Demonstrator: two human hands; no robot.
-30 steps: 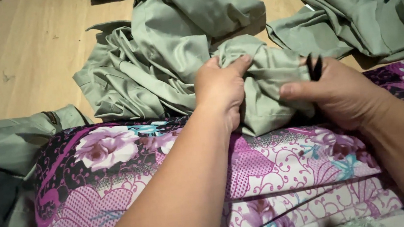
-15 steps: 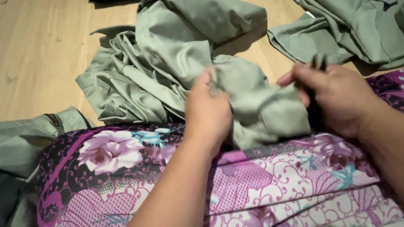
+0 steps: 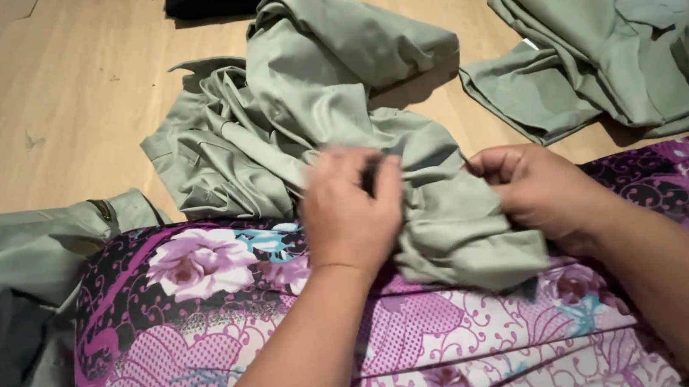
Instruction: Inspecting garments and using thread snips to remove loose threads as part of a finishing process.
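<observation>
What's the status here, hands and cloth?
Left hand and right hand both gripping bunched green garment on floral lap. More green garments on wooden floor. Nothing obstructing.

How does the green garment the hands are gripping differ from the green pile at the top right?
The gripped garment trails from the wooden floor onto the floral-clad lap, bunched between the left hand and right hand; the top-right pile lies untouched, wholly on the floor. Both are crumpled, the same sage green.

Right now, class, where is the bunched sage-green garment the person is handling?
In the head view, the sage-green garment sits centre frame on the purple floral fabric, gripped between the left hand and right hand.
</observation>
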